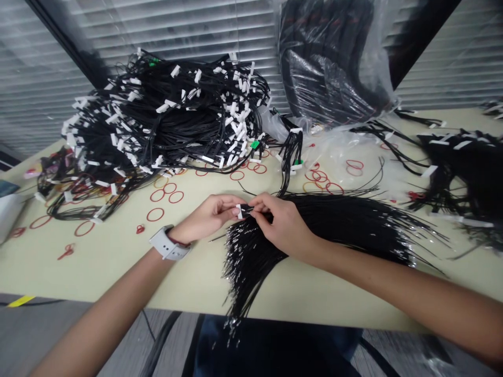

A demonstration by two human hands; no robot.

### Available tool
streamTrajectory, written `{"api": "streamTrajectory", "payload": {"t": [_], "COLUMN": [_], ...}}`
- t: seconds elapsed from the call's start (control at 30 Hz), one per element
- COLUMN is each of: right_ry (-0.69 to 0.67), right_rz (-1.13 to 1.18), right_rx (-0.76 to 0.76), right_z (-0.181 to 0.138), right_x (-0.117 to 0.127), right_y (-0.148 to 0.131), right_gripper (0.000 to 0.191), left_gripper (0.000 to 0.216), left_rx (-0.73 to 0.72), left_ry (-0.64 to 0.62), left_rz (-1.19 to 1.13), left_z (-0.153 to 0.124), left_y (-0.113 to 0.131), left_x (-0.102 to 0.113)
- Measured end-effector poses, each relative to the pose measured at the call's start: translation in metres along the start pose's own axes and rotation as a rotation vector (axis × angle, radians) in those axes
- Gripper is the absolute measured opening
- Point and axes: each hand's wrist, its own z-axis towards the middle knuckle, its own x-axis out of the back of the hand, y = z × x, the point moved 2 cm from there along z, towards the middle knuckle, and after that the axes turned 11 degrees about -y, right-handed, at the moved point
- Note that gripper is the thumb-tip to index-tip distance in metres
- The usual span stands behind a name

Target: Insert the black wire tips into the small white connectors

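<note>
Between the fingertips of my left hand [210,215] is a small white connector [240,211], pinched at its side. My right hand [283,222] is closed close beside it, thumb and forefinger pinching a thin black wire [247,209] at the connector's end. How far the wire sits inside the connector is too small to tell. Below and behind both hands lies a thick bundle of loose black wires [346,225] with shiny metal tips, its left end hanging over the table's front edge. A light grey watch is on my left wrist.
A large heap of black cables with white connectors [176,120] stands at the back left. Red rubber bands [155,214] lie scattered on the table [129,272]. A clear plastic bag [334,68] of black cables leans on the blinds. More connectored cables [467,173] lie at right.
</note>
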Motion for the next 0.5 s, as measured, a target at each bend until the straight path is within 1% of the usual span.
{"api": "streamTrajectory", "payload": {"t": [0.17,0.5], "right_ry": [0.004,0.034], "right_rz": [0.032,0.174], "right_rx": [-0.008,-0.049], "right_z": [-0.0002,0.0011], "right_x": [0.0011,0.0016], "right_y": [-0.0007,-0.0004], "right_gripper": [0.013,0.011], "left_gripper": [0.02,0.017], "left_rx": [0.02,0.002], "left_ry": [0.007,0.041], "left_rz": [-0.004,0.002], "left_z": [-0.0001,-0.0009], "left_y": [0.0007,-0.0012], "left_x": [-0.0007,-0.0015]}}
